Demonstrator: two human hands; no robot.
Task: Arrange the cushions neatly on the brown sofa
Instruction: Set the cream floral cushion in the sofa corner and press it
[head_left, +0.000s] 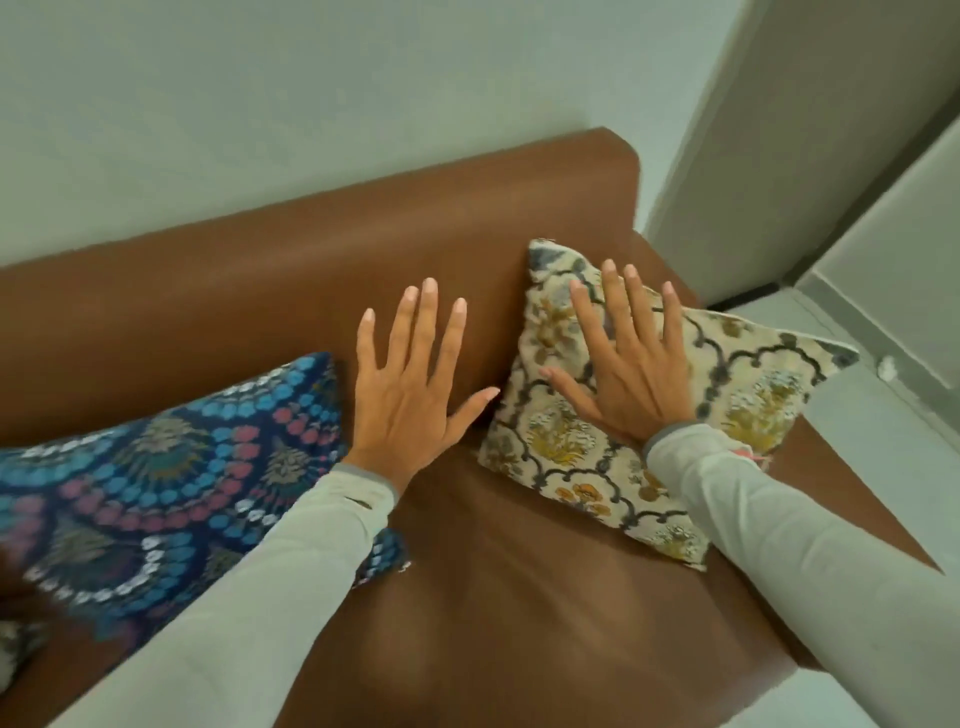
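At the sofa's right end, the cream floral cushion (649, 415) is being pressed flat by the right hand (623, 374), fingers (615, 306) splayed, gripping nothing. Probably best if it's being squared against the backrest of the brown sofa (322, 260). Left hand (410, 389) is hovering open beside the blue patterned cushion (166, 467).

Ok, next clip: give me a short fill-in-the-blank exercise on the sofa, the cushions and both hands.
1. The right hand lies flat on the ____ floral cushion.
2. The left hand is spread open between the two cushions, holding ____.
3. The blue patterned cushion leans against the backrest of the ____ sofa.

Missing words: cream; nothing; brown
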